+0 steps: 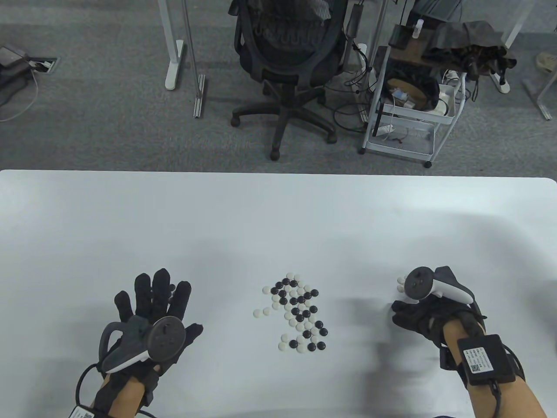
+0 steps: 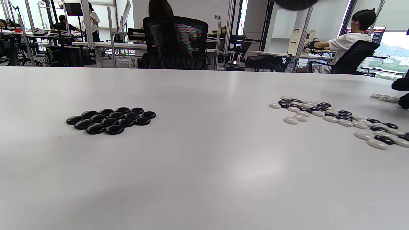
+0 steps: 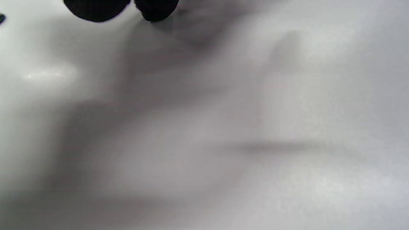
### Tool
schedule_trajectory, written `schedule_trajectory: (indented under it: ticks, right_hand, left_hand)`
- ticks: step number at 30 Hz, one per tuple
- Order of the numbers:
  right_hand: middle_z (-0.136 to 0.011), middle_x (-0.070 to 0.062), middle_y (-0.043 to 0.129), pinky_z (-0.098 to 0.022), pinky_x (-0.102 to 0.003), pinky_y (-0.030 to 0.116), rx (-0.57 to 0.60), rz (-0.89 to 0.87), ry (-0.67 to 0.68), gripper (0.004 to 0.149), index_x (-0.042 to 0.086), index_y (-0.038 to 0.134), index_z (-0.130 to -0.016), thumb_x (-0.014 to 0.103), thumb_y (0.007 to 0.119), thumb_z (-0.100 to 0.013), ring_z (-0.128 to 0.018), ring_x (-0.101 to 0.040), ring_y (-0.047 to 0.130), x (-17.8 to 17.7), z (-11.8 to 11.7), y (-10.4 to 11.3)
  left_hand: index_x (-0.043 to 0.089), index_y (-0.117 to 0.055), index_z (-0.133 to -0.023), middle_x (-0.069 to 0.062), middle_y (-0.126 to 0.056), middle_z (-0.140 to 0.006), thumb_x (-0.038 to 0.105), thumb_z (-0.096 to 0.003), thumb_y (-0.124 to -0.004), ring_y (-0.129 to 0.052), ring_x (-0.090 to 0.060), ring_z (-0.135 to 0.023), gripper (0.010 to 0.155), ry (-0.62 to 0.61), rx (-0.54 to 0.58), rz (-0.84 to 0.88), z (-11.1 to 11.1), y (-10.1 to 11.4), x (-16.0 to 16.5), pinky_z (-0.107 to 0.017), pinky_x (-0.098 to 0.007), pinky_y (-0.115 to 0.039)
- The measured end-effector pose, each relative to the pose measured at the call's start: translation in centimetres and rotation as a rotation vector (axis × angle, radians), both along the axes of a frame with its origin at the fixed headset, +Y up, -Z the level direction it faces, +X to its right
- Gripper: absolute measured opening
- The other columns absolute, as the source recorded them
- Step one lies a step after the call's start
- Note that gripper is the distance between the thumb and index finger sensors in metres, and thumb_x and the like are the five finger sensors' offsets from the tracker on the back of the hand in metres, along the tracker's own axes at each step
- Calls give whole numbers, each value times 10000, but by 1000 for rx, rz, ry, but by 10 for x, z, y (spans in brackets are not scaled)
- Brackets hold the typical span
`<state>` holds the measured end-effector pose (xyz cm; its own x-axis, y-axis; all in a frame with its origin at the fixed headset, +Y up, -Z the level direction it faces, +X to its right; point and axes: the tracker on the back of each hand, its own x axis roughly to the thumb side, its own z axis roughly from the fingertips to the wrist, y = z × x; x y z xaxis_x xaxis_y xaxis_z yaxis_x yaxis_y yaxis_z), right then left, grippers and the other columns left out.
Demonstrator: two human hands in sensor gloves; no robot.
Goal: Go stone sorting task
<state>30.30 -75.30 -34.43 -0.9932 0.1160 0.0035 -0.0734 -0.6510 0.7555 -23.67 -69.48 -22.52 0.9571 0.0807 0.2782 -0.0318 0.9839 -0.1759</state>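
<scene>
A mixed pile of black and white Go stones [image 1: 296, 311] lies at the table's middle; the left wrist view shows that mixed pile [image 2: 335, 118] at its right. A tight group of black stones [image 2: 110, 119] sits apart on the left, hidden under my hand in the table view. My left hand [image 1: 152, 300] hovers there with fingers straight and spread, holding nothing. A few white stones [image 1: 400, 285] peek out beside my right hand [image 1: 407, 313], whose fingers bend loosely down. No stone shows between its fingertips [image 3: 96, 8] in the right wrist view.
The white table [image 1: 278, 217] stretches wide behind the stones. Beyond its far edge stand an office chair [image 1: 287, 52] and a white wire cart [image 1: 409, 100]. Seated people [image 2: 348, 48] work at desks in the background.
</scene>
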Motion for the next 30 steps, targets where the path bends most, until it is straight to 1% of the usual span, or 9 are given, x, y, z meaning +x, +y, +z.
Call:
schedule_trajectory:
  ticks: [9, 14, 16, 17, 20, 22, 23, 25, 30]
  right_hand:
    - [-1062, -248, -98, -534, -823, 35, -3, -48, -119, 624, 259, 468, -1121, 519, 506, -555, -857, -557, -153, 8, -19, 1]
    - [-1077, -260, -70, -533, -826, 48, 56, -198, -120, 631, 244, 512, -1123, 522, 500, -556, -862, -564, -140, -9, -29, 24]
    - [-1088, -261, -45, -536, -826, 52, 64, -245, -80, 629, 228, 569, -1112, 519, 506, -558, -867, -566, -133, -32, -35, 35]
    - [-1091, -259, -39, -538, -826, 50, 59, -255, -70, 628, 223, 585, -1108, 516, 510, -558, -869, -563, -133, -38, -36, 37]
    - [-1100, -255, -17, -540, -826, 57, 32, -276, 22, 624, 215, 633, -1093, 515, 509, -559, -873, -563, -127, -80, -41, 40]
    - [-1103, -252, -10, -541, -825, 58, 14, -274, 85, 620, 217, 646, -1087, 513, 510, -559, -874, -561, -127, -111, -44, 36]
    - [-1103, -251, -7, -542, -825, 59, 11, -275, 97, 614, 222, 646, -1083, 513, 510, -559, -877, -561, -106, -116, -45, 35]
    - [-1101, -248, -12, -542, -824, 56, -8, -275, 143, 613, 226, 639, -1086, 511, 511, -558, -875, -558, -127, -142, -47, 28]
    - [-1090, -243, -40, -543, -823, 48, -32, -249, 194, 606, 251, 578, -1100, 510, 508, -557, -871, -555, -133, -174, -50, 12]
  left_hand:
    - [103, -134, -1197, -380, 114, -1143, 531, -625, -452, 131, -642, -928, 782, 8, 3, 12, 1, 2, -2, -540, -859, -23]
    - [100, -133, -1198, -380, 114, -1143, 531, -626, -452, 130, -641, -929, 784, 5, 8, 21, 2, 3, -3, -540, -858, -23]
    - [103, -135, -1198, -378, 114, -1144, 532, -625, -452, 131, -640, -929, 782, 5, 1, 16, 1, 2, -3, -541, -858, -24]
    - [102, -135, -1197, -379, 113, -1144, 531, -625, -453, 129, -641, -929, 782, 5, -1, 15, 0, 1, -3, -541, -858, -24]
    - [103, -133, -1198, -378, 114, -1144, 531, -625, -452, 131, -641, -929, 783, 4, -4, 15, 0, 1, -2, -541, -858, -23]
    - [103, -134, -1198, -379, 115, -1144, 532, -625, -452, 130, -641, -929, 783, 4, -1, 19, 1, 1, -3, -540, -858, -23]
    - [101, -132, -1198, -380, 115, -1144, 531, -626, -452, 131, -641, -928, 784, 4, 1, 20, 1, 1, -3, -540, -859, -23]
    - [101, -133, -1198, -379, 113, -1144, 531, -626, -452, 131, -641, -929, 783, 2, 4, 23, 2, 2, -3, -540, -858, -24]
    - [101, -134, -1198, -380, 114, -1144, 530, -627, -453, 131, -641, -929, 783, -4, 9, 29, 2, 2, -3, -540, -858, -24]
